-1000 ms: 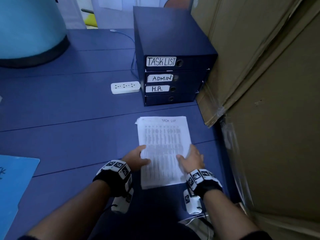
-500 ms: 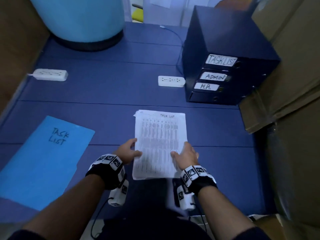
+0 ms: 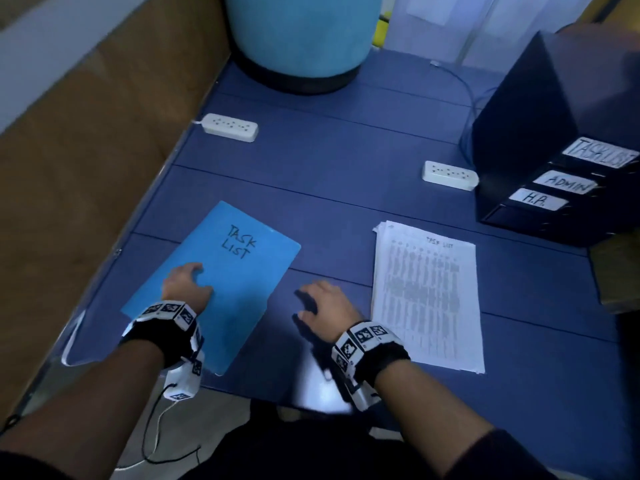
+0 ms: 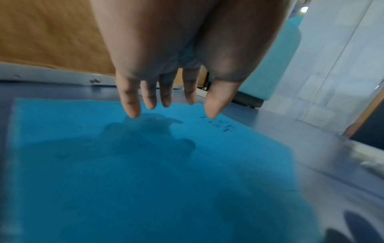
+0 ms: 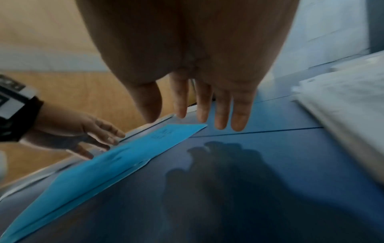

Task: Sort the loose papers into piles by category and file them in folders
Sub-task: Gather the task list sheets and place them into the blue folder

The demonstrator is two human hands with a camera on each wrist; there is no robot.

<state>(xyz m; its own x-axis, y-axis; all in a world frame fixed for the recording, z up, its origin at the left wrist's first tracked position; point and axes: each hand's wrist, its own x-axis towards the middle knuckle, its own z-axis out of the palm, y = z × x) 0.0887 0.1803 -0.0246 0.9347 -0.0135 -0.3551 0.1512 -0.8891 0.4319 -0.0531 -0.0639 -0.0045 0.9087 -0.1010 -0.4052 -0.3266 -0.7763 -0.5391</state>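
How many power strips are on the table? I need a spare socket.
2: one power strip near the table's left edge by the light-blue drum, another beside the drawer box. Others may lie out of view.

Far ahead of me: big light-blue cylindrical container with dark base (image 3: 301, 36), standing on dark blue plank tabletop (image 3: 346, 188). White power strip (image 3: 230, 127) far left, near table edge. Second white power strip (image 3: 449, 175) right of centre. Brown cardboard sheet (image 3: 86, 150) along my left.
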